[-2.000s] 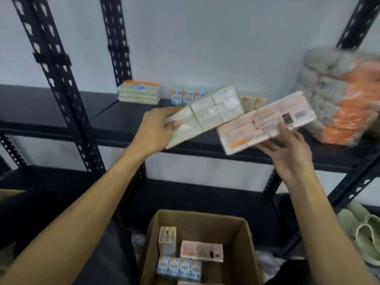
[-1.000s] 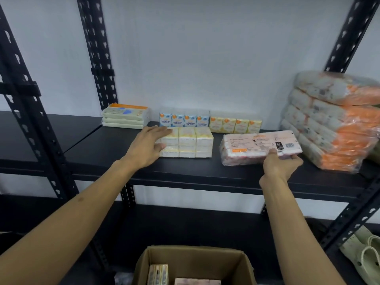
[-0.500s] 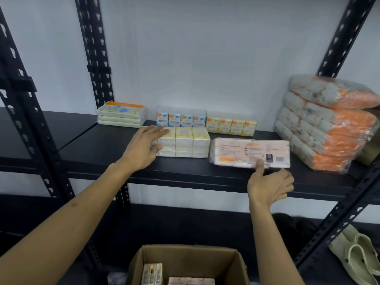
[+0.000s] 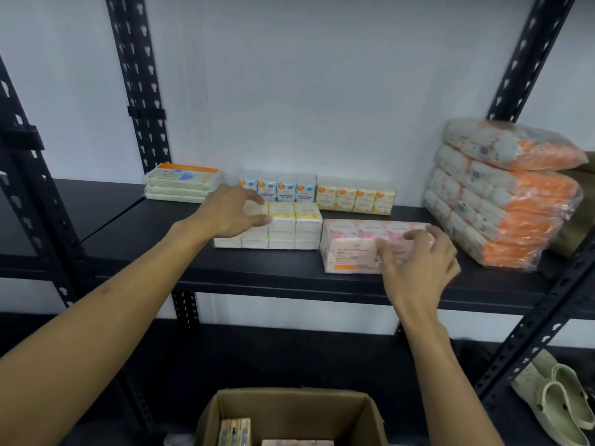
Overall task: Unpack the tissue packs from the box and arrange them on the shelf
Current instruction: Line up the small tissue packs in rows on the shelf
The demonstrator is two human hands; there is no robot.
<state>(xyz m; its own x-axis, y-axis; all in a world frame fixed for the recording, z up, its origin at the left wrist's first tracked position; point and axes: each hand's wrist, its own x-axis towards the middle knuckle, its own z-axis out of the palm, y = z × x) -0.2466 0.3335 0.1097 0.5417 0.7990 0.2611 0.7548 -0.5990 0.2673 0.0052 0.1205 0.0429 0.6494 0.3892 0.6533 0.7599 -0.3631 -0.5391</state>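
A yellow multi-pack of tissues (image 4: 291,225) lies on the black shelf (image 4: 273,278). My left hand (image 4: 230,214) rests on its left end, fingers curled over the top. Right of it lies a pink tissue pack (image 4: 351,246); my right hand (image 4: 418,255) covers its right half with spread, bent fingers. Behind them stand a row of small blue packs (image 4: 280,188) and a row of small yellow packs (image 4: 355,197). The open cardboard box (image 4: 289,410) sits below at the bottom edge, with a few packs (image 4: 234,431) visible inside.
A flat stack of cream packs (image 4: 182,183) lies at the shelf's back left. A tall pile of orange-and-white bundles (image 4: 505,194) fills the right end. Black perforated uprights (image 4: 138,82) frame the bay. Pale green clogs (image 4: 553,397) lie on the floor at lower right.
Both packs came out of the air and onto the shelf. The pink pack has since been tipped onto its broad face, and my right hand moved from under it onto its top.
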